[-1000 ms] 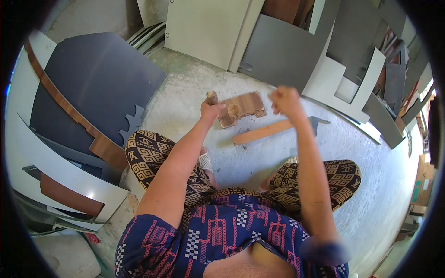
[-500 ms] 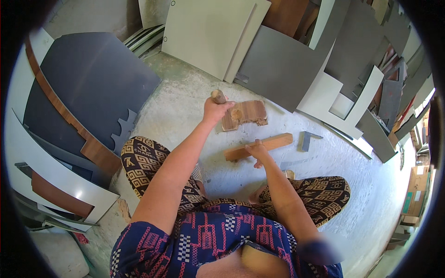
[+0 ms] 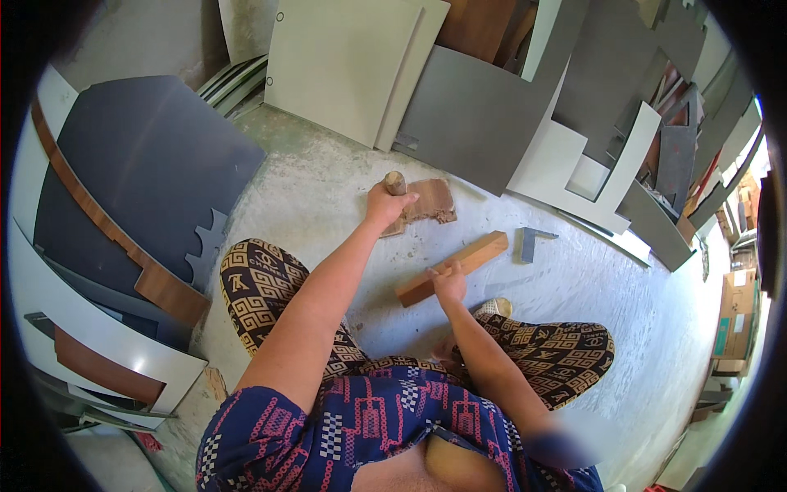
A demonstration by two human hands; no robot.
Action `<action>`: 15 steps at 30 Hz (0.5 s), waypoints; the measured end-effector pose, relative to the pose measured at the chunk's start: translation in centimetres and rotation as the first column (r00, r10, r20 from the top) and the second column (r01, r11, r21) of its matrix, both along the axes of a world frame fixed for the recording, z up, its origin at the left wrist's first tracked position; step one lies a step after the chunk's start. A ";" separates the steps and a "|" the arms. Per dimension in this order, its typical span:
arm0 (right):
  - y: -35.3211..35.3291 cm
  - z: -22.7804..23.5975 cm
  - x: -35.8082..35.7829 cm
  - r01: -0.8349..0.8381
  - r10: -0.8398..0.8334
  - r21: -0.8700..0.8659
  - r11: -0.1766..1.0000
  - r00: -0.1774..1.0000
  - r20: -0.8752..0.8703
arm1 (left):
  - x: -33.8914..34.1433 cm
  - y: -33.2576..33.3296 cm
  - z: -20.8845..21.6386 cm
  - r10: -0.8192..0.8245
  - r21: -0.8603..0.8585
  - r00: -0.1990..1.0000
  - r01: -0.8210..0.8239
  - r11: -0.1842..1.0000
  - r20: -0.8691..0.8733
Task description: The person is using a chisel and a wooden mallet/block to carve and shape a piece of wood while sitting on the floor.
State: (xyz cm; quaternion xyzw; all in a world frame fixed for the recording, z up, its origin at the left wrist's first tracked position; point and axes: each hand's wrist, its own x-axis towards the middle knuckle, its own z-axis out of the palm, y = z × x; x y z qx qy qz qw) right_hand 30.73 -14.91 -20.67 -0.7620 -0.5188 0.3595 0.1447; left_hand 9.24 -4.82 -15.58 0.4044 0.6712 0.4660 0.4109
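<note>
My left hand (image 3: 382,207) is closed around a round, upright wooden handle (image 3: 395,182); the lower end of this tool is hidden by the hand. It stands over a brown board (image 3: 433,199) with a ragged, broken near edge, lying on the floor. My right hand (image 3: 448,283) grips a long rectangular wooden block (image 3: 481,252) from above, near its middle. The block slants up to the right, between the board and my legs. Just right of its far end lies a grey L-shaped try square (image 3: 527,244).
Large grey panels (image 3: 467,115) and a cream panel (image 3: 336,66) lean at the back. To the left stand a dark panel (image 3: 156,180) and curved offcuts. A cardboard box (image 3: 735,316) is at the far right. My crossed legs frame the near floor (image 3: 377,316).
The block has turned to a steeper slant, its near end coming closer to me. My left hand has come lower with the handle. The whole view has shifted a little.
</note>
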 end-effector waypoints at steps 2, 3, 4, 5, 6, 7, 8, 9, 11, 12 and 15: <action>0.3 -0.6 1.3 -0.026 0.026 -0.004 1.000 0.997 0.068 | 0.4 0.6 0.2 0.001 -0.018 1.000 -0.001 1.000 -0.010; 0.5 -0.9 2.1 -0.060 0.061 -0.012 0.998 0.989 0.136 | 0.6 0.8 0.3 0.012 -0.039 1.000 -0.012 0.999 -0.020; 0.6 -0.7 2.5 -0.054 0.056 -0.014 0.998 0.989 0.136 | 1.0 0.8 0.7 0.006 -0.040 1.000 -0.007 0.999 -0.020; 0.6 -0.5 2.9 -0.041 0.045 -0.026 0.999 0.985 0.167 | 1.4 0.6 1.2 0.014 -0.043 0.999 -0.016 0.999 -0.039; 0.6 -0.2 3.3 -0.028 0.035 -0.037 0.999 0.980 0.198 | 1.7 0.6 1.7 0.024 -0.045 0.998 -0.026 0.999 -0.058; 0.8 0.9 3.5 -0.030 0.037 -0.036 0.999 0.980 0.197 | 1.7 0.4 2.0 0.026 -0.044 0.998 -0.028 0.999 -0.059; 1.2 2.1 3.7 0.022 -0.024 0.014 1.000 0.981 0.195 | 1.7 0.3 2.1 0.018 -0.061 0.996 -0.024 0.998 -0.091; 1.6 2.7 4.0 0.073 -0.084 0.063 0.995 0.978 0.190 | 1.6 0.2 2.1 0.011 -0.079 0.992 -0.021 0.997 -0.123; 3.3 0.0 6.6 0.284 -0.263 0.148 0.947 0.953 -0.149 | 1.7 0.8 1.9 -0.014 -0.082 0.993 0.004 0.997 -0.117; 4.0 -1.1 7.8 0.485 -0.365 0.149 0.861 0.796 -0.483 | 1.6 0.9 1.6 -0.029 -0.093 0.993 0.018 0.995 -0.117; 4.5 2.0 9.4 0.336 -0.545 -0.472 0.815 0.168 -0.821 | 1.4 0.0 2.6 -0.051 -0.115 0.984 0.032 0.993 -0.173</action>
